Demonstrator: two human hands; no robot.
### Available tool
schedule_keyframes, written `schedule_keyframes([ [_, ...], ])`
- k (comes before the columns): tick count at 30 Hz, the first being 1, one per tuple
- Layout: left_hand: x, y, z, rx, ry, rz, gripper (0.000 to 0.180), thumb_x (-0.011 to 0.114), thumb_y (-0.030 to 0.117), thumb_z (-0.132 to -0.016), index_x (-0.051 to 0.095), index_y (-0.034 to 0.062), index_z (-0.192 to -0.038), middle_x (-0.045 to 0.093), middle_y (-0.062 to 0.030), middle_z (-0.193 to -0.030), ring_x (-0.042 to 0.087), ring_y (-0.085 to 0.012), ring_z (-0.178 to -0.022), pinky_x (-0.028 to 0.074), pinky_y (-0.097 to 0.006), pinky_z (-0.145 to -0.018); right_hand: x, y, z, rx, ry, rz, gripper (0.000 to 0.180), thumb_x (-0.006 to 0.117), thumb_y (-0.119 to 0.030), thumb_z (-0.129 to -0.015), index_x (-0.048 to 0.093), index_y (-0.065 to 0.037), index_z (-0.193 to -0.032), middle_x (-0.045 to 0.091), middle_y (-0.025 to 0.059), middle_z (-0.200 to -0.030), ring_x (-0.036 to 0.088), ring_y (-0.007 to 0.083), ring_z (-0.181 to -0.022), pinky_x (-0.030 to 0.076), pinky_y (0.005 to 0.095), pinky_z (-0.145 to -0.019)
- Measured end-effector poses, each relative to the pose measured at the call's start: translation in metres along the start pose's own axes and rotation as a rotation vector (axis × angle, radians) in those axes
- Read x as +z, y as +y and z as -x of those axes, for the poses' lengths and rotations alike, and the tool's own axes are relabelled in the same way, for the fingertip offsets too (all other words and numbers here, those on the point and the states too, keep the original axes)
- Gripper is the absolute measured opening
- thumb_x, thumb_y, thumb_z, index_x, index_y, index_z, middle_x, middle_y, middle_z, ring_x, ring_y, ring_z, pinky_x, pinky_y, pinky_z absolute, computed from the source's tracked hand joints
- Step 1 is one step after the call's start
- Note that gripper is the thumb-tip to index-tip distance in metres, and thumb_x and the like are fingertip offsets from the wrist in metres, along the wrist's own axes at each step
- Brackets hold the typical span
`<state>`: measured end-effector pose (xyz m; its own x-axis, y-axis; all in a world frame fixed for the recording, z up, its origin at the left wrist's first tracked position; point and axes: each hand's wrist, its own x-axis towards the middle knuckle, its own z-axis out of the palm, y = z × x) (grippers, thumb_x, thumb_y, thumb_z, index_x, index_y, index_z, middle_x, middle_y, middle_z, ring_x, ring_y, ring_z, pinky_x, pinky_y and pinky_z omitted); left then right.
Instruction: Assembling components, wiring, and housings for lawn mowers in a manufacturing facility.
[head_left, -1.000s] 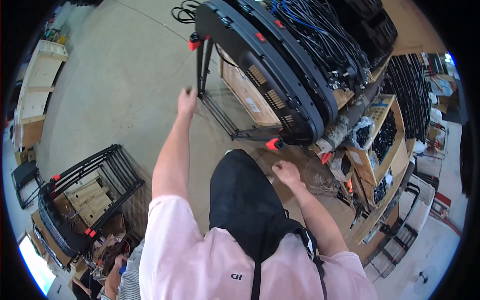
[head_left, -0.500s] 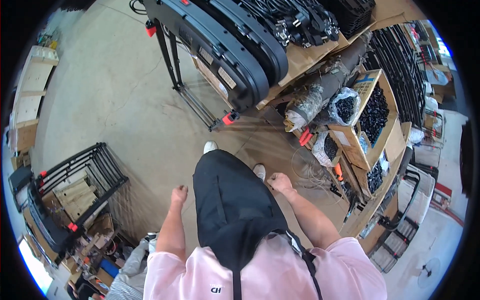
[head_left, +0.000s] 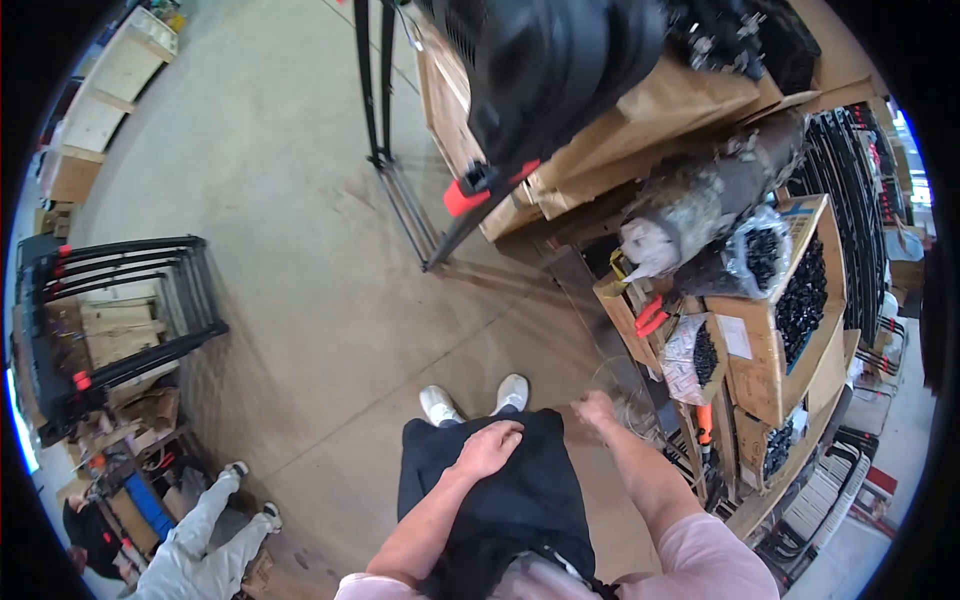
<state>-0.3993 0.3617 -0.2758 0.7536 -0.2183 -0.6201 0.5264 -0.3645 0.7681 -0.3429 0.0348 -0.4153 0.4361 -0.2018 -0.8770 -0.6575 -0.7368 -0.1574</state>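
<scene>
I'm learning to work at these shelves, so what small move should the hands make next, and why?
Perhaps reach the right hand toward the open white bag of small black parts: it is the nearer hand, and no object shows in it. The left hand shows in front of the black apron, farther from the bag.

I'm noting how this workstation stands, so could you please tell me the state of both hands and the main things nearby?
Left hand: fingers curled, in front of the apron; grip unclear
Right hand: fingers curled; contents hidden
Black apron: worn, hanging down
Cardboard box: open, holding black parts
Clear plastic bag: open, holding black parts
Thick roll: lying down, covering tattered
</scene>
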Motion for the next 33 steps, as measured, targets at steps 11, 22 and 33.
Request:
schedule_keyframes([
  [11,-0.062,-0.168,-0.120,-0.010,0.389,-0.072,0.027,0.069,0.015,-0.099,0.070,0.0034,-0.124,0.074,-0.0174,-0.113,0.072,-0.0361,-0.108,0.058,-0.042,-0.093,0.029,-0.021,-0.459,-0.328,0.577,-0.115,0.024,0.075,-0.032,-0.092,0.071,-0.009,-0.099,0.073,0.0041,-0.077,0.068,0.0172,-0.057,0.056,0.0346,-0.057],
  [22,-0.075,-0.149,-0.125,0.266,0.231,-0.258,0.039,0.073,0.023,-0.096,0.068,0.0033,-0.130,0.073,-0.0176,-0.117,0.070,-0.0368,-0.110,0.056,-0.043,-0.098,-0.014,-0.060,-0.504,-0.270,0.736,0.304,0.036,0.064,-0.043,-0.097,0.075,-0.014,-0.115,0.076,0.0157,-0.119,0.072,0.0387,-0.113,0.057,0.0483,-0.096],
  [33,-0.011,-0.073,-0.062,0.030,0.362,-0.130,0.039,0.059,0.037,-0.104,0.069,0.0088,-0.129,0.073,-0.0180,-0.121,0.069,-0.0372,-0.116,0.055,-0.047,-0.100,0.044,-0.060,-0.081,-0.421,0.180,-0.151,0.015,0.066,-0.018,-0.101,0.068,-0.004,-0.106,0.073,0.0086,-0.081,0.071,0.0175,-0.067,0.058,0.0343,-0.064],
])
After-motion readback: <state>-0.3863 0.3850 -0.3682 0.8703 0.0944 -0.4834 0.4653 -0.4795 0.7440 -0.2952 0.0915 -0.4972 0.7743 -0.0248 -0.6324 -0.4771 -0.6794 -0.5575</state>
